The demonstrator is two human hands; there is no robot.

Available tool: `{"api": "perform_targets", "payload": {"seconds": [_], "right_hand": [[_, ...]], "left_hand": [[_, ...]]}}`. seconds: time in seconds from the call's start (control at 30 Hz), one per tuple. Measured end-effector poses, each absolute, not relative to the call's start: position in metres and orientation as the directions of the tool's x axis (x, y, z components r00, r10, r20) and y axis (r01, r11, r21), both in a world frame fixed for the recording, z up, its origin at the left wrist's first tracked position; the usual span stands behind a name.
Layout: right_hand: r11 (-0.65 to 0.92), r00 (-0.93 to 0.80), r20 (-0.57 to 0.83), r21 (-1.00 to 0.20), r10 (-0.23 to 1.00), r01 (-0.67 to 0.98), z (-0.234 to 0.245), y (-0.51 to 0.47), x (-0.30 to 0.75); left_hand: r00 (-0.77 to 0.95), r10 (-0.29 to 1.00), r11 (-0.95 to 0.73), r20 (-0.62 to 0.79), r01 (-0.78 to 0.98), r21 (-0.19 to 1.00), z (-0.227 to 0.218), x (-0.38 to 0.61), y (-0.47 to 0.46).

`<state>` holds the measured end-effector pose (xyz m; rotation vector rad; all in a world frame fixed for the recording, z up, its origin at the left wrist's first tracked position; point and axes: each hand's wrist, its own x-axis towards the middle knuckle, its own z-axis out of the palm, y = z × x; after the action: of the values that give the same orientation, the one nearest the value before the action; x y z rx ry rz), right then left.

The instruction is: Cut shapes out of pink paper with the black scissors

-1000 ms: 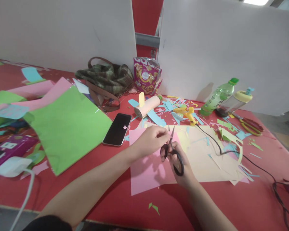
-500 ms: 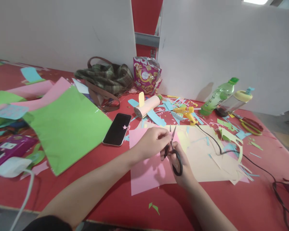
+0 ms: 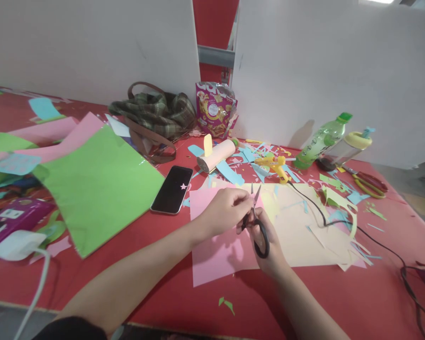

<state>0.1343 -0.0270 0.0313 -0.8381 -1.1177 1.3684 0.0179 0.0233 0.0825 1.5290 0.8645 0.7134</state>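
My right hand (image 3: 267,238) grips a pair of black-handled scissors (image 3: 261,238), the blades parted and pointing away from me. Close beside the blades, the fingertips of my left hand (image 3: 230,208) are pinched on a small piece of pink paper, mostly hidden by the fingers. Both hands are above a pink sheet (image 3: 212,264) and a cream sheet (image 3: 293,245) on the red table. To the left lies a phone (image 3: 172,191) with a small pink star (image 3: 183,186) on its screen. Behind the hands rests a paper-covered tube (image 3: 219,155) with blue and yellow paper flaps.
A yellow glue gun (image 3: 274,165) lies among paper scraps, its black cord (image 3: 315,208) running right. Farther right are a green bottle (image 3: 322,141), a clear cup (image 3: 347,151) and pliers (image 3: 368,184). A large green sheet (image 3: 99,189), a plaid bag (image 3: 156,113) and a snack bag (image 3: 216,111) stand left and behind.
The scissor blades are parted slightly wider, and both hands have shifted very slightly right. Nothing else on the table has visibly moved.
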Motion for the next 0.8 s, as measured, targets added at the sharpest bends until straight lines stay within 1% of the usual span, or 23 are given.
{"api": "perform_targets", "payload": {"seconds": [0.33,0.8], "right_hand": [[0.063,-0.135,0.108,-0.951,0.985,-0.303,0.0279,-0.0278,0.1351],[0.046,-0.134,0.082,-0.967,0.988,-0.249,0.0303,-0.0284,0.1364]], "left_hand": [[0.508,0.860,-0.031,-0.037,0.125,0.992,0.0806,0.0204,0.0210],[0.525,0.850,-0.019,-0.050,0.125,0.992,0.0820,0.0192,0.0227]]}}
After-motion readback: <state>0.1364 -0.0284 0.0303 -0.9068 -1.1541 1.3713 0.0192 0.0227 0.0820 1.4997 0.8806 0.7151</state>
